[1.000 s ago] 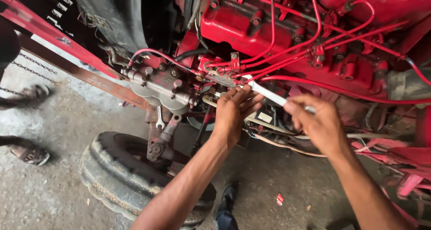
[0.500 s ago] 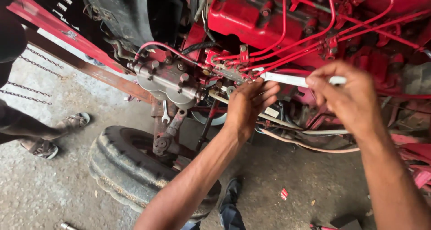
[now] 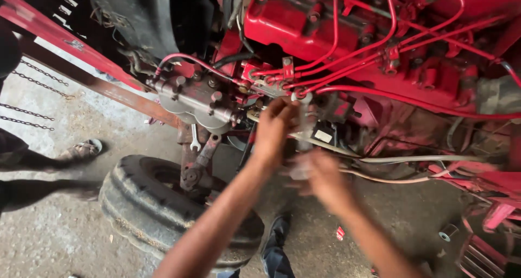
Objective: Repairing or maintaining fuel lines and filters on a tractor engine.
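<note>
The left hand (image 3: 277,127) is seen at the middle of the frame, raised against the red engine (image 3: 347,33). Its fingers (image 3: 285,107) are curled together around a small part just below the red pipes (image 3: 347,74), but the part itself is hidden by the hand, so it cannot be told what is clamped. The right hand (image 3: 320,177) is placed a little lower and to the right, just beside the left wrist. It is strongly blurred; something pale is seen at its fingers, and it cannot be told whether they are apart or together.

To the left of the left hand, a grey pump (image 3: 195,101) is mounted on the engine, with bolts on its top. A wrench (image 3: 194,138) hangs just below the pump. Under it, in the lower left of the frame, a black tyre (image 3: 141,207) lies on the concrete floor (image 3: 49,245).

A red beam (image 3: 65,44) runs diagonally across the upper left. Pale cables (image 3: 412,159) are stretched at the right of the hands. At the left edge, another person's sandalled foot (image 3: 81,149) rests on the floor. A dark shoe (image 3: 277,240) is seen at the bottom, between the two forearms.
</note>
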